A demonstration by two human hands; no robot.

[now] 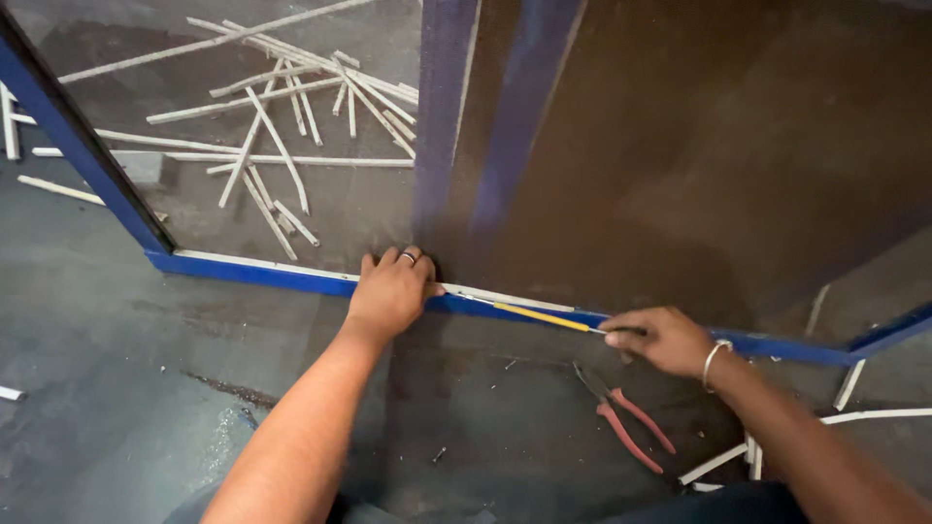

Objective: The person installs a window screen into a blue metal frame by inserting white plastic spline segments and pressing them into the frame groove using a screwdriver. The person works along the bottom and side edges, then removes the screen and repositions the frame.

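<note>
The left hand (390, 289) is pressing down on the blue frame (262, 273) just where its bottom rail meets the upright blue bar (442, 116), fingers (388, 260) lying close together and curled over the rail's upper edge, a ring showing on one of them. Placed like that, it is most likely steadying the frame and holding the pale strip (267, 262) in its groove while the other hand is working.

The right hand (662, 340) is gripping a slim tool with a yellow shaft (539, 316), the fingers closed tight around its handle end. The shaft is lying almost flat along the top of the rail, its tip pointing toward the left hand and reaching in under the pale strip; whether it is a screwdriver or a knife is hard to tell from this angle. Holding it low and parallel to the rail is keeping the tip in the seam between the strip and the brown panel (699, 146). A bangle is sitting on the right wrist.

A pair of red-handled pliers (626, 422) is lying on the grey floor (126, 388) just below the right hand, handles slightly apart, within easy reach. Behind the glazed part of the frame, a loose scatter of pale strip offcuts (282, 126) is lying on the floor, and a few more pieces (854, 408) are lying near the right forearm. No container is in view; everything is resting loose on the floor.
</note>
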